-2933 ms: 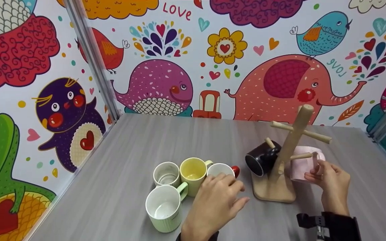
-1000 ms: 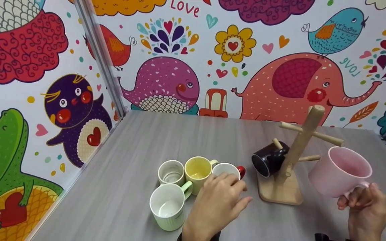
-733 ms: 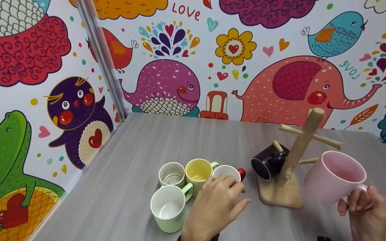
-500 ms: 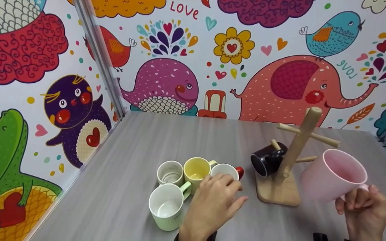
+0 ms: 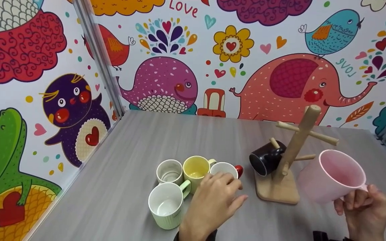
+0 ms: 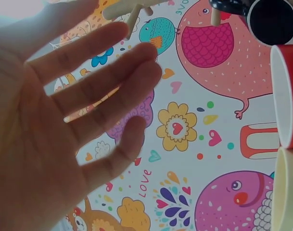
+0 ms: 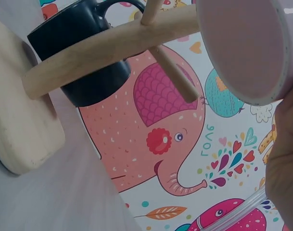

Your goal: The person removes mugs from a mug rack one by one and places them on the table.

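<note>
My right hand (image 5: 365, 204) grips a pink mug (image 5: 330, 177) by its handle and holds it in the air, its mouth tilted toward me, just right of a wooden mug tree (image 5: 295, 147). In the right wrist view the pink mug (image 7: 247, 48) fills the upper right. A black mug (image 5: 266, 159) hangs from a peg on the tree's left side. My left hand (image 5: 213, 204) hovers with loose, spread fingers in front of a white mug with a red handle (image 5: 224, 169); the left wrist view shows its palm (image 6: 45, 139) holding nothing.
Left of my left hand stand a yellow mug (image 5: 196, 170), a white mug (image 5: 169, 172) and a pale green mug (image 5: 166, 204), close together on the grey table (image 5: 112, 187). Printed wall panels (image 5: 179, 43) border the table at the back and left.
The pink mug was low beside the tree's right peg; my right hand has since brought it right and toward me. In the last second it hardly moves. My left hand stays put.
</note>
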Tool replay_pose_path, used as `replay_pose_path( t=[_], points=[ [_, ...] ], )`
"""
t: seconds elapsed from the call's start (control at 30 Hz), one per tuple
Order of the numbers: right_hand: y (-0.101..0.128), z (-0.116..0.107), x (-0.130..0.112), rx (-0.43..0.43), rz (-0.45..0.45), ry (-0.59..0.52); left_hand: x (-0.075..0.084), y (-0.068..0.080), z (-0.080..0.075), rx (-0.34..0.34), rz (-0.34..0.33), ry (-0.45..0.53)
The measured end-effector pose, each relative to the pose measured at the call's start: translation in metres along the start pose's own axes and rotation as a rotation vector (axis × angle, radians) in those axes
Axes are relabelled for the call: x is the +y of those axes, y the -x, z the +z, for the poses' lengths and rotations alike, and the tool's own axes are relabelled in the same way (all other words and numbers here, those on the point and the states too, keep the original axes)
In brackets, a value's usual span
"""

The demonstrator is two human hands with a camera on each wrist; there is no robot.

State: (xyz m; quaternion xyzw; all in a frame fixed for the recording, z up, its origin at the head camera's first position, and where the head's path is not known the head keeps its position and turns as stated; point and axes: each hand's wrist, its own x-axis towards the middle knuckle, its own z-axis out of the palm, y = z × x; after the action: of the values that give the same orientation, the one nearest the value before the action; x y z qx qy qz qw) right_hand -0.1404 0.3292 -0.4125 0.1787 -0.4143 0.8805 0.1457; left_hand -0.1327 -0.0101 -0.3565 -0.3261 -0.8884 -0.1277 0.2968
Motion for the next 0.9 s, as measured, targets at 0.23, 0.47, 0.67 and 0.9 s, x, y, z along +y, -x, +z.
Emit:
replay_pose_path(
  t=[0.23,0.47,0.67,0.9],
  points=[
    [-0.001,0.004,0.002,-0.044,-0.006,-0.005,0.0,0.0,0.0,0.0,0.004,0.002],
    [-0.002,0.01,0.003,-0.075,-0.013,-0.002,0.0,-0.001,0.001,0.02,0.018,-0.006],
    [0.0,0.015,0.003,-0.102,-0.013,-0.01,0.001,0.0,0.001,0.05,0.029,-0.018],
    [-0.001,0.024,0.005,-0.136,-0.03,-0.01,0.002,0.0,0.001,0.049,0.029,-0.018]
  ],
)
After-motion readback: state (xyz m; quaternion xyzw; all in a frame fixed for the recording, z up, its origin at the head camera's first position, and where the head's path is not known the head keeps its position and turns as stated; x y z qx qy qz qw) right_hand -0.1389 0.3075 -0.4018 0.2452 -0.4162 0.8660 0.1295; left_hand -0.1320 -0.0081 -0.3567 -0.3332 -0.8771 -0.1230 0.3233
